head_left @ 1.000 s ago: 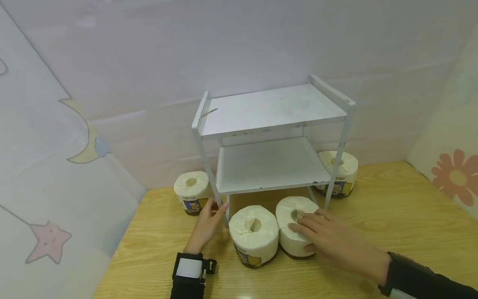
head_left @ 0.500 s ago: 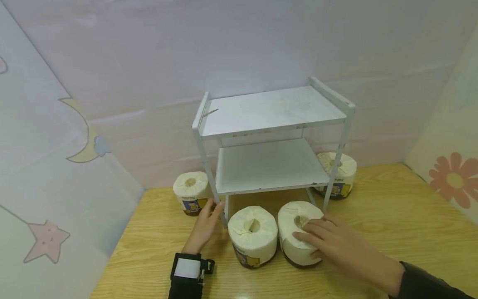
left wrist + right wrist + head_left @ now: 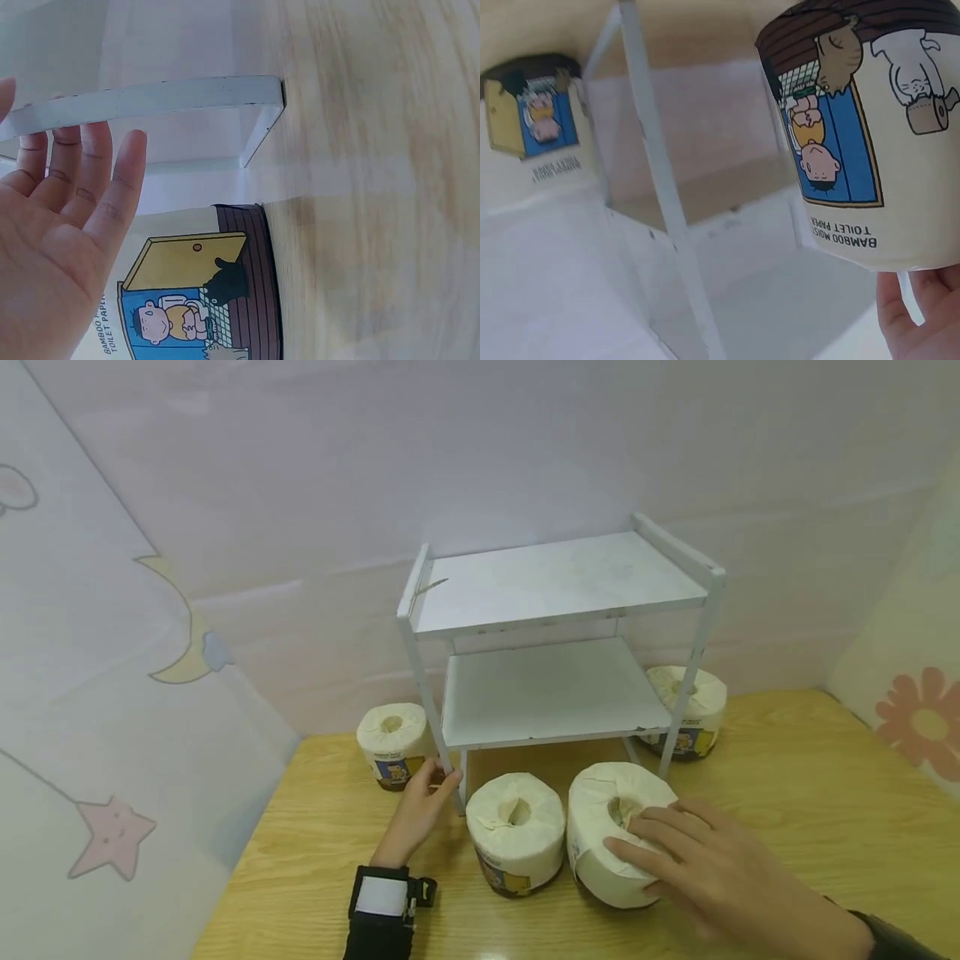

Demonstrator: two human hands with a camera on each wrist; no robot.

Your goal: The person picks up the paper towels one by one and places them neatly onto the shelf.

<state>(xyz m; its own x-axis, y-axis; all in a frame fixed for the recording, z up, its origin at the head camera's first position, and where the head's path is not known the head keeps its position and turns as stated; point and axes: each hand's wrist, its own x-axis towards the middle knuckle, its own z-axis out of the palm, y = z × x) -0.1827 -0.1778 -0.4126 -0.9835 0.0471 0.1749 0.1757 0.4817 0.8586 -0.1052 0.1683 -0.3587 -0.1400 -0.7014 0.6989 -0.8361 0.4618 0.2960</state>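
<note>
A white two-tier shelf rack point(image 3: 558, 578) stands at the back of the table. My left hand point(image 3: 414, 817) grips its front left leg, thumb on one side and fingers behind, as the left wrist view shows on the leg point(image 3: 187, 94). My right hand point(image 3: 720, 864) holds a wrapped toilet paper roll point(image 3: 596, 852) at its top and right side, fingertips near the core hole. That roll looks slightly tilted; in the right wrist view it fills the right side, with fingers point(image 3: 891, 304) at its top end. Just left of it, another toilet roll point(image 3: 510, 852) stands upright before the rack.
A toilet roll point(image 3: 392, 745) stands behind the rack's left leg, and one point(image 3: 693, 727) stands behind the right leg, partly hidden. The wooden table point(image 3: 780, 777) meets a pale wall point(image 3: 525, 452) at the back. Decorated panels flank both sides.
The right hand has drawn its toilet roll toward me and slightly right, away from the rack, opening a small gap to the neighbouring roll. The left hand stays on the leg.
</note>
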